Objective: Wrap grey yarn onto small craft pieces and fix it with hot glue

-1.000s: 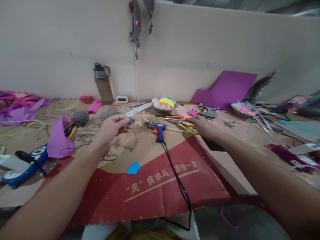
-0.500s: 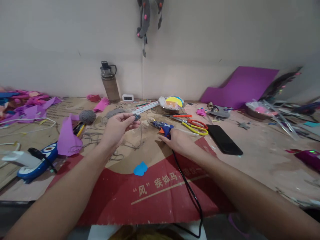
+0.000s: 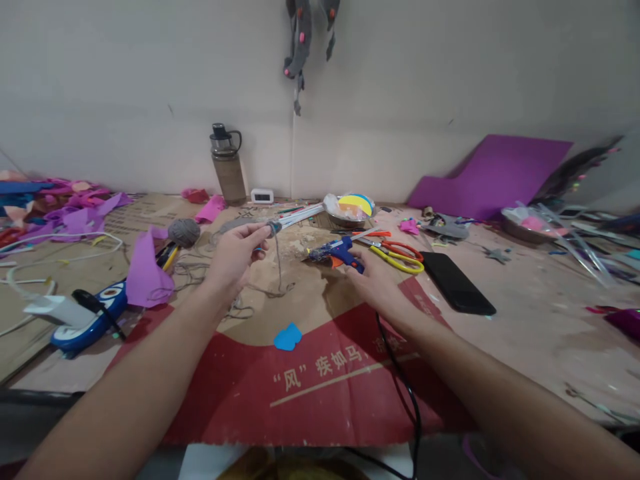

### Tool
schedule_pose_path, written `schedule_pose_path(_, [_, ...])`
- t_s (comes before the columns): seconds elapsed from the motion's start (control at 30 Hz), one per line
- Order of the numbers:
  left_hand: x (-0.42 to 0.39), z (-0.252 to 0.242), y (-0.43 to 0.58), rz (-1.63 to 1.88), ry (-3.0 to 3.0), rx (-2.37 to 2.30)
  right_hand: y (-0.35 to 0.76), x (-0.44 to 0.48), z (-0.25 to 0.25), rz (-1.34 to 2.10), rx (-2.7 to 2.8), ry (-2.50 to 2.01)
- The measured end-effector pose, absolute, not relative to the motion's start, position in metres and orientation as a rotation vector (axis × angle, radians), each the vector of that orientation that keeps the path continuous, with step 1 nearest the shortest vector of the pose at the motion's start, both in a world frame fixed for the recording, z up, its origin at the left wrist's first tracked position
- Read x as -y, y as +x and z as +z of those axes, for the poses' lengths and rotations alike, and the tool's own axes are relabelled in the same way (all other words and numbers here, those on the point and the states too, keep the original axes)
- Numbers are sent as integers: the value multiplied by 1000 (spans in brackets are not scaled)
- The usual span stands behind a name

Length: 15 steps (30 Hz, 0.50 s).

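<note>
Right hand (image 3: 376, 285) has lifted the one glue gun (image 3: 343, 251) off the bench (image 3: 525, 297), grip closed on its handle. Left hand (image 3: 233, 257) grip pinches one small grey piece (image 3: 273, 229), thread (image 3: 278, 261) hanging. Two bowls: middle bowl (image 3: 341, 221) holds yellow-blue discs (image 3: 353, 202), right bowl (image 3: 515, 231) pink scraps (image 3: 526, 221).

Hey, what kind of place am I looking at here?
Most likely a craft workbench: the right hand grips a blue glue gun, the left hand pinches a small grey piece, and scissors, a grey yarn ball and purple scraps lie on the cardboard-covered table.
</note>
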<state>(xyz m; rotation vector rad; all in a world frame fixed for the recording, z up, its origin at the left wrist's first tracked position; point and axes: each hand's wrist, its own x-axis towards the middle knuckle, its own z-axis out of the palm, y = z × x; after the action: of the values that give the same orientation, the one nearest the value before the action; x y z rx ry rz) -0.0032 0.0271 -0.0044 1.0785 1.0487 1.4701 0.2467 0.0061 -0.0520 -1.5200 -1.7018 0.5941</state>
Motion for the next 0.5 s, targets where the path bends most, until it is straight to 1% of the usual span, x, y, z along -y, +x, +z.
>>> schedule_pose_path(0.2, [-28,-2,-5,1472,915,-1017,246,6,-33,584,1423,-1314])
schedule_pose_path(0.37, [-27,-3,-2,1436,885,-991,237,12,-13,990,1350,-1074])
schedule_pose_path(0.5, [-27,-5,-2,1441,910,-991,226,19,-7,983,1453,-972])
